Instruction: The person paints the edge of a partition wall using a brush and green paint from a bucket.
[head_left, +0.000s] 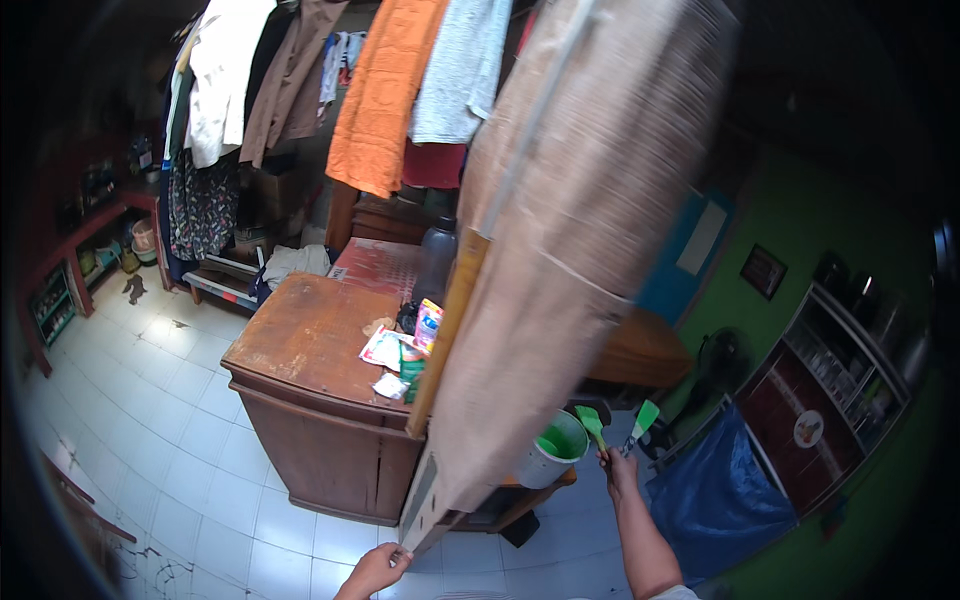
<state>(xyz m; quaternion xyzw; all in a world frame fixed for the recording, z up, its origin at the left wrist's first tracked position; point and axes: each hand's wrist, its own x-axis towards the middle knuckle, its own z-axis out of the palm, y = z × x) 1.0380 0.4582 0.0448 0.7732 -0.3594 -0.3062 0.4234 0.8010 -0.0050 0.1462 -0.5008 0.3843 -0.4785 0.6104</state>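
Observation:
My left hand (379, 568) is at the bottom centre, its fingers closed on the lower edge of a pale board (421, 510) beneath a large brown sheet (540, 300). To the right, my right hand (619, 466) holds two tools together: a green brush (591, 421) and a scraper or spatula with a green-coated blade (643, 420). Just left of that hand stands a white bucket (541, 472) with green paint inside, on a low wooden stand (551, 491). The brown sheet is blurred and hides much of the middle of the view.
A wooden cabinet (300, 330) bearing packets (390, 351) stands left of the sheet. Clothes and an orange towel (382, 97) hang above. On the right are a blue plastic cover (724, 487), a dish cabinet (817, 390) and a fan (724, 356). White tiles (187, 450) cover the floor.

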